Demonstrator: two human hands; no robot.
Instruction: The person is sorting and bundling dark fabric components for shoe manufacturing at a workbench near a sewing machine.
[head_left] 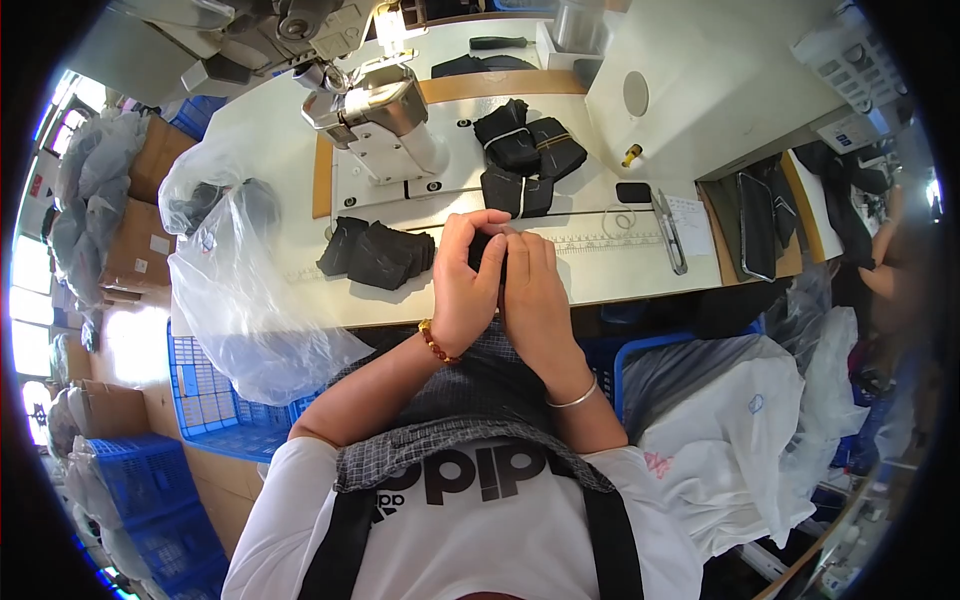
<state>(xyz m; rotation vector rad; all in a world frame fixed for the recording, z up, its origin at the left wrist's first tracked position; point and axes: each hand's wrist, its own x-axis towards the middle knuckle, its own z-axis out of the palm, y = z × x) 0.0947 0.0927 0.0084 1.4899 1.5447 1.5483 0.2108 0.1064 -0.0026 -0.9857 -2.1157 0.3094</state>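
Note:
At the front edge of the table, my left hand (463, 285) and my right hand (537, 300) come together around black fabric pieces (484, 244). The fingers of both are closed on the fabric and cover most of it. Just left of my hands lies a loose stack of black fabric pieces (385, 255). Beyond them sit several banded bundles of black fabric (518, 195), pressed close to each other. A printed ruler strip (600, 240) runs along the tabletop beside my right hand.
A sewing machine head (380, 125) stands at the far left. Clear plastic bags (235, 290) droop over the table's left edge above a blue crate (225, 425). Metal tweezers (668, 232) lie at right. White bags (725, 430) fill a crate lower right.

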